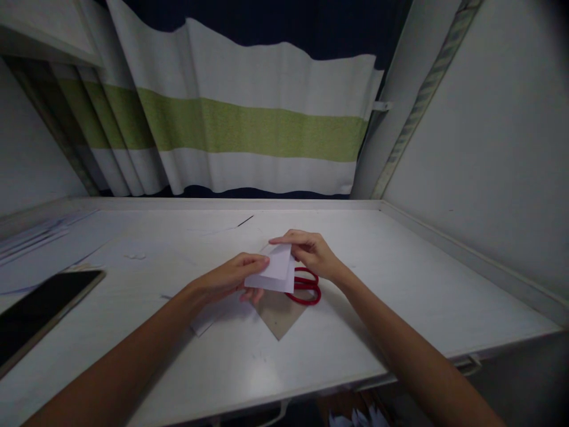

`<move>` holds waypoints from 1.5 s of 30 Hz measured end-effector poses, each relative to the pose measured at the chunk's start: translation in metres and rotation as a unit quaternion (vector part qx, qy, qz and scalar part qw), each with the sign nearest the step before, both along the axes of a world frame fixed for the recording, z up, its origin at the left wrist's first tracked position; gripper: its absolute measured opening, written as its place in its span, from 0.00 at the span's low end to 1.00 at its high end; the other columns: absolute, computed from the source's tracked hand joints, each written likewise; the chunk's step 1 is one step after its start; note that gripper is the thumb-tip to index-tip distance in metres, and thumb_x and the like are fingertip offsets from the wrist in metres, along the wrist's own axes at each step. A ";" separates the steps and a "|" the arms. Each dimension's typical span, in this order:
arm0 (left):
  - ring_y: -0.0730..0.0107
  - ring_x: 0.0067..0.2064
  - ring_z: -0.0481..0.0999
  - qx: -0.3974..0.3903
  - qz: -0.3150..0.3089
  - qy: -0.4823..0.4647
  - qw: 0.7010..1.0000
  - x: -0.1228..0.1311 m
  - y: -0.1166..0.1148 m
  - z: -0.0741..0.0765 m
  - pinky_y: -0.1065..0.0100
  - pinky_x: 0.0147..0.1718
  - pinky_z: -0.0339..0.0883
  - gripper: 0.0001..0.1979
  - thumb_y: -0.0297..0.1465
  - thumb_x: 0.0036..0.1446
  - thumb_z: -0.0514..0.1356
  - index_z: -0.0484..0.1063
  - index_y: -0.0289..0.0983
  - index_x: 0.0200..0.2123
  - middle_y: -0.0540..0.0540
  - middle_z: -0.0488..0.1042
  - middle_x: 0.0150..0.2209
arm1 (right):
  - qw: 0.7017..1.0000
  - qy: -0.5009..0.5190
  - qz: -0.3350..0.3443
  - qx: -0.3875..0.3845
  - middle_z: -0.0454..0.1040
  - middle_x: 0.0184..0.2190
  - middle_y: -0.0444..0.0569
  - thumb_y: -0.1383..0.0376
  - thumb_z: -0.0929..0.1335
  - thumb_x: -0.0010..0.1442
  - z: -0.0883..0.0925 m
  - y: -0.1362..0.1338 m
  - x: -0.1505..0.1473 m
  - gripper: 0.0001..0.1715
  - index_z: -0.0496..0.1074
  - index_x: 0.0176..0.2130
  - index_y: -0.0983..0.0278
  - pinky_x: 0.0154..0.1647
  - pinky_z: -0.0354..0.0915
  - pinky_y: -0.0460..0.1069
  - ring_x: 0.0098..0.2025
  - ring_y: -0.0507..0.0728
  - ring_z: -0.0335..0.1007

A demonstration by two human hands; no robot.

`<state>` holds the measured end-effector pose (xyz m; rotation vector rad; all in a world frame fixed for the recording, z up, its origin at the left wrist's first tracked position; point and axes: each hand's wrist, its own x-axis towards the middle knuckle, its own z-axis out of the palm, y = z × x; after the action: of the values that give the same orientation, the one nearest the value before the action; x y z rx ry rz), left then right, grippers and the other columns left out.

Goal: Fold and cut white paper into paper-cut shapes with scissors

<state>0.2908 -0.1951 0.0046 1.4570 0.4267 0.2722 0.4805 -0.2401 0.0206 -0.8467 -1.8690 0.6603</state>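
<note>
A small folded sheet of white paper (278,270) is held up between both hands above the desk. My left hand (237,273) pinches its left side, thumb on top and fingers underneath. At the upper right corner, my right hand (309,249) grips the paper, its index finger stretched along the top edge. Below the paper lie scissors with red handles (316,293); their blades are hidden. They rest over a grey-brown piece of card (279,320), one corner of which points toward me. Another white paper piece (204,323) lies under my left hand.
A dark-screened tablet or phone (40,308) lies at the left, with paper sheets (35,243) behind it. A thin dark stick-like thing (245,220) lies toward the back. A striped curtain (267,118) hangs behind the white desk (427,284); drawer handles (466,363) line its front.
</note>
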 end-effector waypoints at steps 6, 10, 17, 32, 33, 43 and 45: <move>0.84 0.17 0.55 0.051 0.166 -0.030 0.984 0.014 -0.005 0.000 0.79 0.14 0.46 0.14 0.40 0.51 0.53 0.63 0.33 0.28 0.55 0.58 0.19 | 0.964 0.242 -0.101 -0.044 0.66 0.28 0.42 0.63 0.65 0.50 -0.002 0.004 -0.010 0.19 0.59 0.44 0.59 0.29 0.63 0.46 0.27 0.49 0.63; 0.82 0.18 0.56 0.145 0.208 -0.029 0.967 0.019 -0.007 -0.004 0.78 0.15 0.49 0.14 0.40 0.51 0.54 0.61 0.34 0.26 0.55 0.58 0.19 | 0.973 0.190 -0.124 -0.054 0.66 0.25 0.44 0.59 0.65 0.50 -0.006 0.006 -0.015 0.11 0.64 0.30 0.65 0.30 0.61 0.45 0.28 0.49 0.62; 0.68 0.33 0.70 0.333 0.227 0.007 0.915 0.016 -0.017 0.002 0.74 0.25 0.61 0.10 0.37 0.52 0.53 0.67 0.36 0.33 0.48 0.70 0.29 | 0.987 0.055 -0.147 -0.029 0.64 0.22 0.44 0.60 0.64 0.52 -0.012 0.003 -0.016 0.11 0.66 0.26 0.66 0.25 0.57 0.44 0.25 0.48 0.59; 0.75 0.30 0.67 0.341 0.230 -0.107 0.905 0.007 -0.019 0.024 0.73 0.29 0.63 0.05 0.29 0.51 0.56 0.65 0.35 0.32 0.49 0.65 0.32 | 0.988 -0.110 -0.076 0.078 0.70 0.31 0.47 0.64 0.63 0.54 0.005 -0.013 -0.018 0.07 0.68 0.29 0.65 0.37 0.59 0.47 0.33 0.50 0.64; 0.76 0.28 0.66 0.326 0.228 -0.108 0.911 0.007 -0.019 0.025 0.73 0.27 0.63 0.05 0.29 0.51 0.56 0.64 0.36 0.33 0.50 0.64 0.31 | 0.987 -0.111 -0.081 0.079 0.70 0.31 0.47 0.63 0.63 0.54 0.005 -0.013 -0.018 0.08 0.68 0.29 0.65 0.37 0.59 0.47 0.33 0.50 0.64; 0.71 0.32 0.71 0.403 0.261 -0.077 0.874 0.003 -0.017 0.022 0.70 0.34 0.66 0.06 0.30 0.48 0.58 0.67 0.35 0.31 0.48 0.69 0.31 | 0.980 -0.137 -0.105 0.101 0.68 0.35 0.48 0.63 0.64 0.53 0.005 -0.011 -0.016 0.07 0.69 0.31 0.64 0.41 0.58 0.49 0.38 0.52 0.63; 0.71 0.31 0.72 0.428 0.292 -0.080 0.852 0.002 -0.015 0.021 0.70 0.34 0.66 0.06 0.30 0.47 0.59 0.67 0.35 0.30 0.48 0.70 0.29 | 0.978 -0.108 -0.150 0.102 0.66 0.38 0.50 0.63 0.66 0.50 0.003 -0.008 -0.014 0.07 0.70 0.30 0.64 0.45 0.56 0.51 0.42 0.54 0.61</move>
<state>0.2923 -0.2105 0.0252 2.1182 0.6506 1.1865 0.4662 -0.2483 0.0233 -1.0687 -1.9074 0.1917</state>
